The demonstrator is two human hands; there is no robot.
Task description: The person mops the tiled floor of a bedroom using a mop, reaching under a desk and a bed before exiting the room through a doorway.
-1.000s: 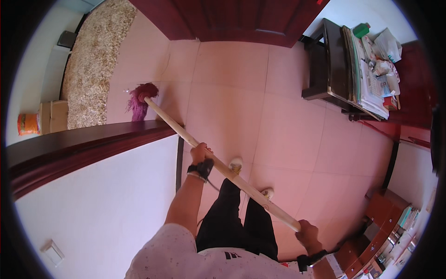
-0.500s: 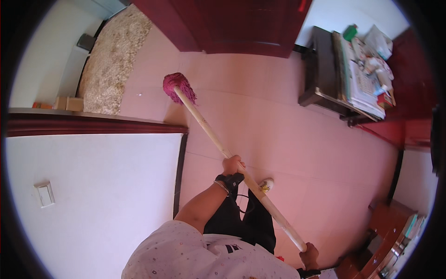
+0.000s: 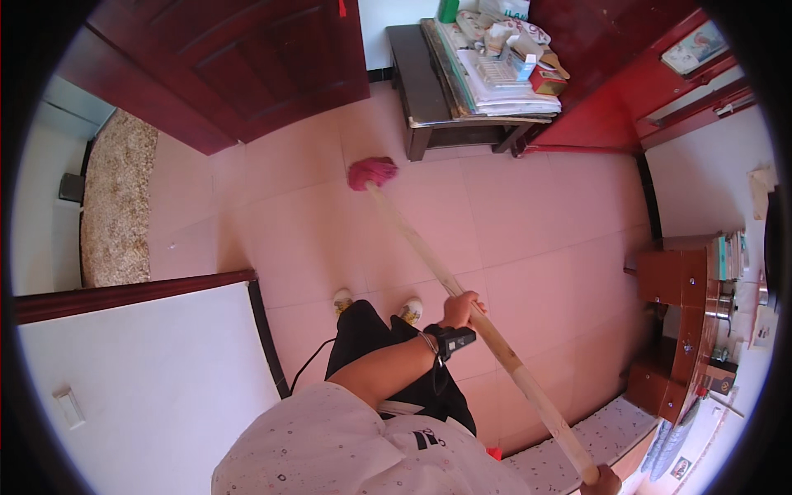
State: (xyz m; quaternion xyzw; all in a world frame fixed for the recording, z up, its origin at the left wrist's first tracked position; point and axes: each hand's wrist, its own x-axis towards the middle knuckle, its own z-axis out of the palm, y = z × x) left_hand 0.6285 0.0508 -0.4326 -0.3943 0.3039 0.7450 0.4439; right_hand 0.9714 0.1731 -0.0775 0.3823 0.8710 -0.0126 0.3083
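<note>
A mop [image 3: 429, 260] with a pale wooden handle slants across the view, and its dark pink head [image 3: 373, 172] rests on the pink tiled floor [image 3: 544, 239] ahead of my feet. My left hand [image 3: 464, 309] is wrapped round the middle of the handle, a black device strapped at its wrist. At the lower edge my right hand [image 3: 602, 480] is closed round the top end of the handle, partly cut off by the picture's rim.
A dark low table [image 3: 422, 78] piled with papers and boxes stands ahead, beside a dark red door [image 3: 272, 66]. To the right is a brown drawer cabinet [image 3: 675, 276]. At left are a white wall [image 3: 148, 355] and a beige shaggy rug [image 3: 120, 206].
My view has turned rightward. The mop head has moved away from the doorway by the rug, rightward toward the low table. Both hands have kept their hold on the handle.
</note>
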